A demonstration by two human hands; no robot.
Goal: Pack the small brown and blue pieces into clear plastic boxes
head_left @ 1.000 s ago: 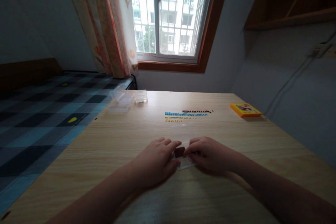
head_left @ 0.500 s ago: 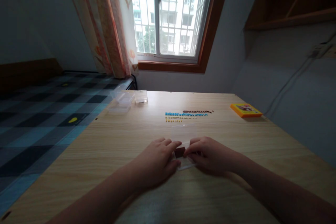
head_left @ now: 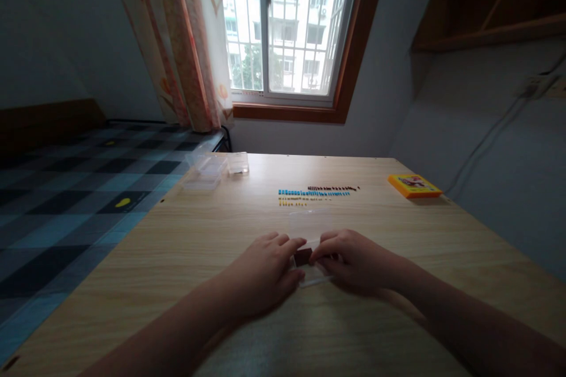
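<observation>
My left hand (head_left: pixel 265 268) and my right hand (head_left: pixel 349 259) rest on the wooden table (head_left: pixel 198 259), fingertips meeting over a small clear plastic box (head_left: pixel 312 274). Between the fingertips sits a small dark brown piece (head_left: pixel 302 257), pinched from both sides. The box's clear lid (head_left: pixel 307 221) stands open just behind the hands. Farther back lie rows of tiny pieces (head_left: pixel 316 194): dark ones at the back, blue ones in the middle, yellow ones in front.
Two clear plastic boxes (head_left: pixel 207 169) sit at the table's far left corner, and a flat orange box (head_left: pixel 413 184) lies at the far right. A bed with a checked blue cover (head_left: pixel 66 200) adjoins the table's left edge. A window and curtain stand behind.
</observation>
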